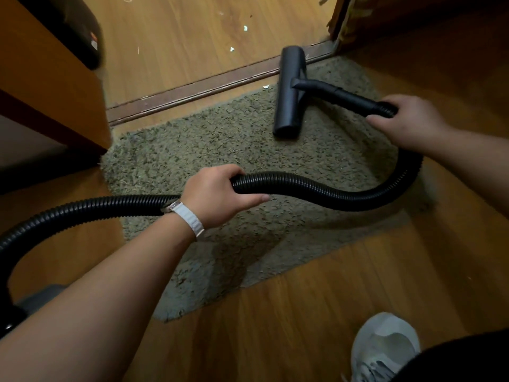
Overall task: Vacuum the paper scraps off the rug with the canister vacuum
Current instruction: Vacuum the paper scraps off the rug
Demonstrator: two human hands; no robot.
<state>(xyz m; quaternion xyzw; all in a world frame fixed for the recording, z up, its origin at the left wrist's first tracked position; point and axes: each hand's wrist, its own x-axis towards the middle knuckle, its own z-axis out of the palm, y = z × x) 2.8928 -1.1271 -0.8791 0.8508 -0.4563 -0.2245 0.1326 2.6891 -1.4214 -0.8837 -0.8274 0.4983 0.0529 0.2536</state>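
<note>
A shaggy grey-green rug (209,150) lies on the wood floor. The black floor nozzle (289,92) rests on the rug's far right part, its far end over the door threshold. My right hand (407,119) grips the top of the nozzle's tube where the ribbed black hose (316,188) joins it. My left hand (220,194) grips the hose mid-length, above the rug. The hose loops left to the canister vacuum (27,301), mostly hidden behind my left forearm. One white paper scrap (265,86) lies at the rug's far edge.
A dark wooden threshold strip (192,91) runs across beyond the rug. More white scraps (232,49) dot the wood floor past it. An orange-brown cabinet (49,78) stands at left, a door frame (337,23) at top right. My grey shoe (382,346) is at bottom right.
</note>
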